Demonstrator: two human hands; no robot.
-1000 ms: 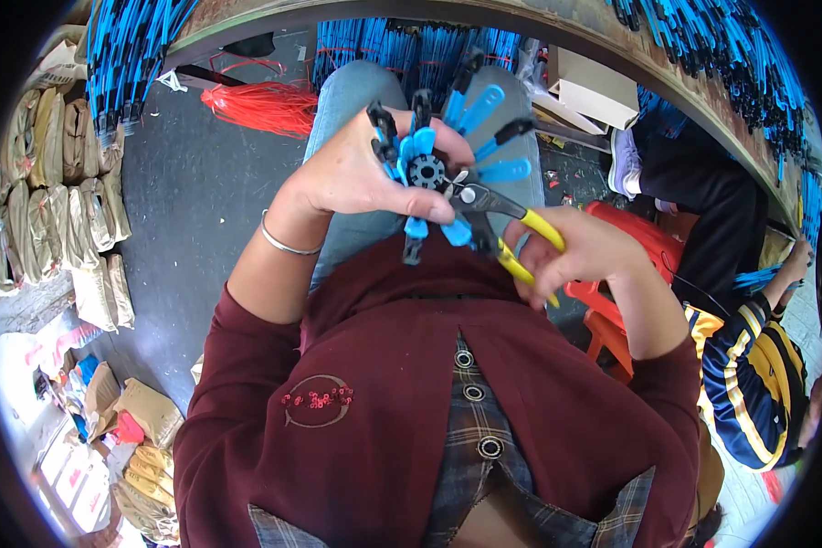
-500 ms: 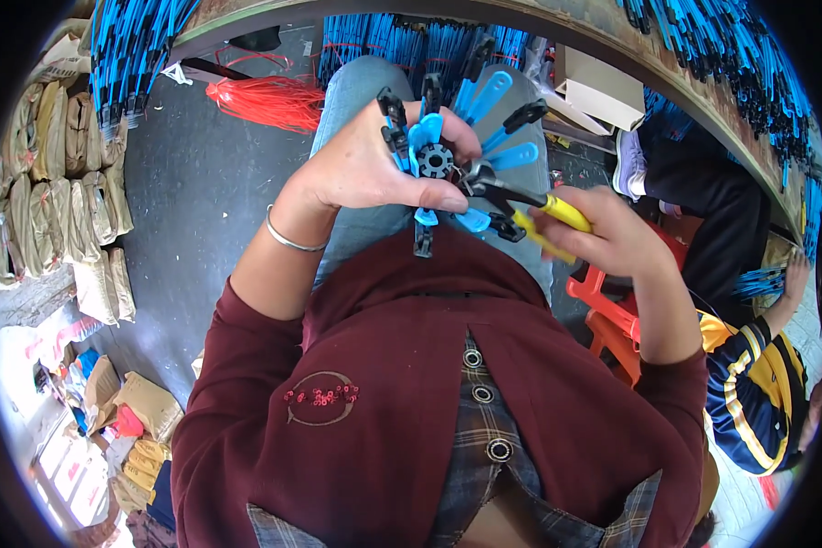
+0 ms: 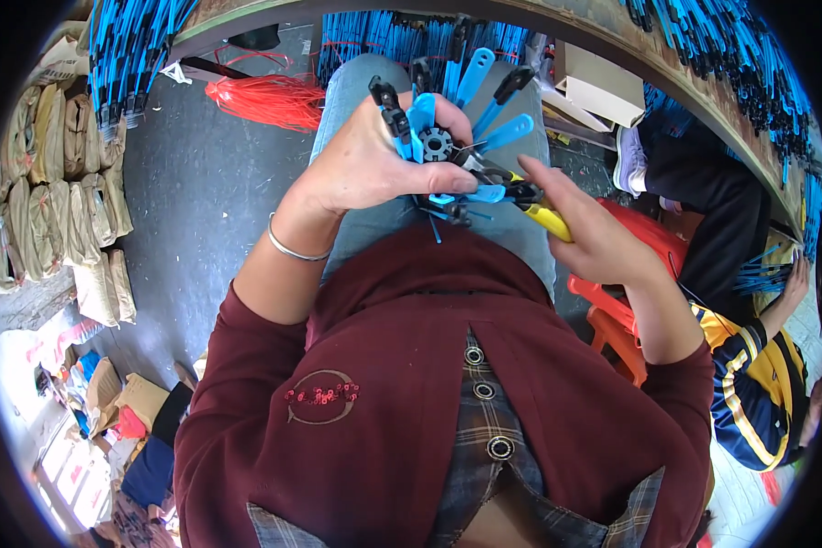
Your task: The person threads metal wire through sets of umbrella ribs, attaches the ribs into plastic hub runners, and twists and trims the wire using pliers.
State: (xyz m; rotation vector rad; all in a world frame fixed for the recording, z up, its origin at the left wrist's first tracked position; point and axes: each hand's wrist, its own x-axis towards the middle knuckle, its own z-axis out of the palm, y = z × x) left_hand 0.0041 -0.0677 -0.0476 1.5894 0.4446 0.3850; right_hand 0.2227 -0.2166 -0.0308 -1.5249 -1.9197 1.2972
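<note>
Left hand [image 3: 370, 164]: fingers curled tight around blue-and-black spoked plastic hub [image 3: 437, 144], held above the lap at 12 o'clock of the torso. Right hand [image 3: 594, 233]: closed on yellow-handled pliers [image 3: 521, 196], tip touching the hub's 4 o'clock side.

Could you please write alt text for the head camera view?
Seen from above, a seated person's left hand grips a black hub with blue blades while the right hand works yellow-handled pliers against it. Blue rods cover the curved bench.
</note>
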